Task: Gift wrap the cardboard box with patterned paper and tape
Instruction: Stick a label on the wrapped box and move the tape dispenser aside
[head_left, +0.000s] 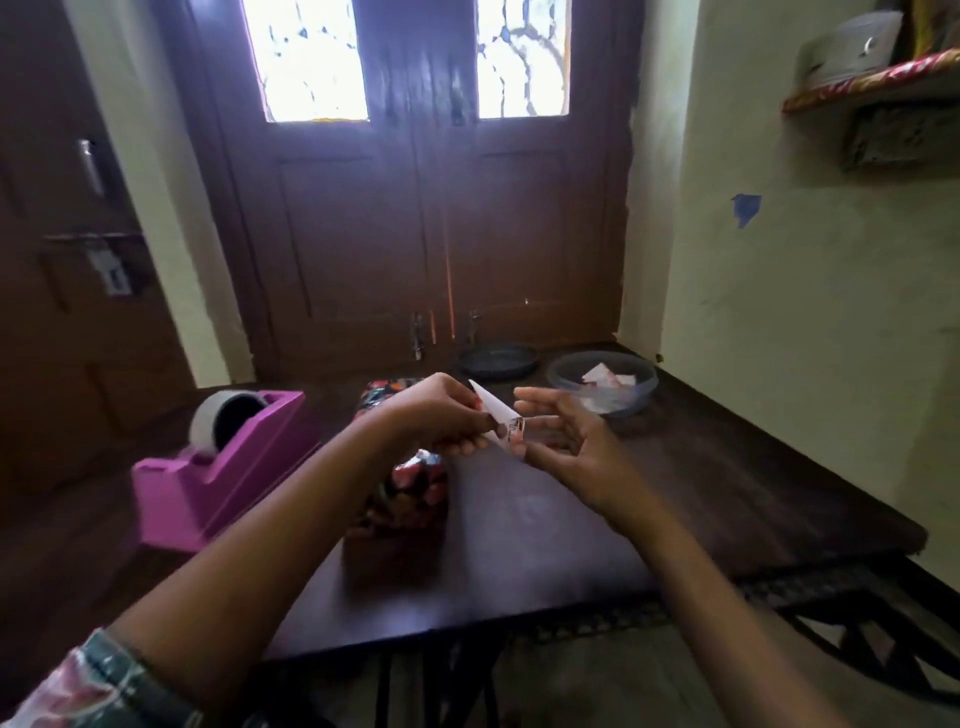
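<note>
We see the left hand (441, 413) raised above the worktop (701, 493), its fingers and thumb pinching a small paper scrap (493, 410). The scrap's white side faces us. Its long axis slants, with the pointed tip aimed up and away and the patterned end low, toward the right hand (566, 441). That hand holds nothing and its fingers are loosely spread just beside the scrap; we cannot tell if they touch it. The box (410, 499), covered in patterned paper, lies on the worktop under the left forearm, long axis running away from us. A purple tape dispenser (223, 467) stands to its left, and a clear bowl (602, 382) sits beyond.
</note>
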